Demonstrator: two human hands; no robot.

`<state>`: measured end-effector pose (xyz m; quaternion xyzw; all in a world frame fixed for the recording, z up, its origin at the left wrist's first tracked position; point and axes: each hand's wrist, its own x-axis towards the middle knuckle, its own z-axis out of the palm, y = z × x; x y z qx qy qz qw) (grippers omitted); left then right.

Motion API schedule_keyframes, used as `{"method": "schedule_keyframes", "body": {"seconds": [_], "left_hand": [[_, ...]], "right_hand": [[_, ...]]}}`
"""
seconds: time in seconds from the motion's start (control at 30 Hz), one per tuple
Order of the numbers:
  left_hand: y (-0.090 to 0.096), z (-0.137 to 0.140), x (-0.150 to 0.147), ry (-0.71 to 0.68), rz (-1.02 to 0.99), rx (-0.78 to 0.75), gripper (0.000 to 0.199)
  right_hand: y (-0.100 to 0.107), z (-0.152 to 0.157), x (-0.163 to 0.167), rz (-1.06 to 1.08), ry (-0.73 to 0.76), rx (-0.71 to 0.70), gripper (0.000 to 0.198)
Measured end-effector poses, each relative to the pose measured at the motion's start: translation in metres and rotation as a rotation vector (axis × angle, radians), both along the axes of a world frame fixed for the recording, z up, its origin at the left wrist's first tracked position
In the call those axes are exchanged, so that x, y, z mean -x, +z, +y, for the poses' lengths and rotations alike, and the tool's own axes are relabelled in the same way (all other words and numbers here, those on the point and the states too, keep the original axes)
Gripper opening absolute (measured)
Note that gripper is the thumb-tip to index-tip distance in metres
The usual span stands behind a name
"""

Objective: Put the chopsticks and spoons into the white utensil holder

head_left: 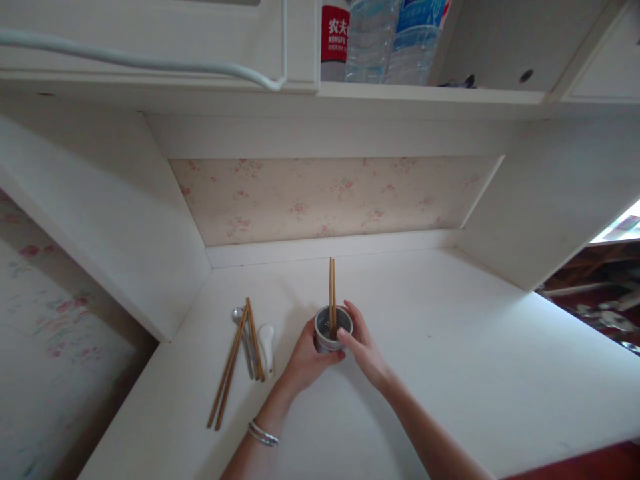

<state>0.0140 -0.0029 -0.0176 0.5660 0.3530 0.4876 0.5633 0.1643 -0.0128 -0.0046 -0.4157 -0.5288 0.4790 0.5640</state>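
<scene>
A grey metal-looking cup (pixel 325 345) stands upright in front of me on the white desk, with a pair of brown chopsticks (pixel 332 285) rising from inside it. My left hand (pixel 306 362) is wrapped around the cup's left and near side. On the other side, my right hand (pixel 367 352) grips the cup, its thumb over the rim close to the chopsticks. To the left lie more chopsticks (pixel 231 375), some crossing at their upper ends. Under them is a metal spoon (pixel 238 313), partly hidden. A white soup spoon (pixel 267 339) rests between them and my left hand.
The white desk (pixel 450 373) is bounded by side panels and a low back ledge (pixel 340 247). Overhead, a shelf (pixel 425 95) holds several plastic bottles (pixel 370 43). A white cable (pixel 150 63) hangs along the cabinet at upper left.
</scene>
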Motion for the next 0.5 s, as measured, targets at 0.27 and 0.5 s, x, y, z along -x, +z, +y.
{"method": "schedule_keyframes", "body": {"seconds": [0.27,0.5], "left_hand": [[0.002,-0.003,0.0,0.035,0.103,-0.081,0.071],[0.004,-0.019,0.018,0.099,0.336,-0.113,0.077]], "right_hand": [[-0.028,-0.007,0.013,-0.096,-0.028,-0.099,0.073],[-0.028,-0.005,0.009,-0.145,-0.036,-0.089,0.071]]}}
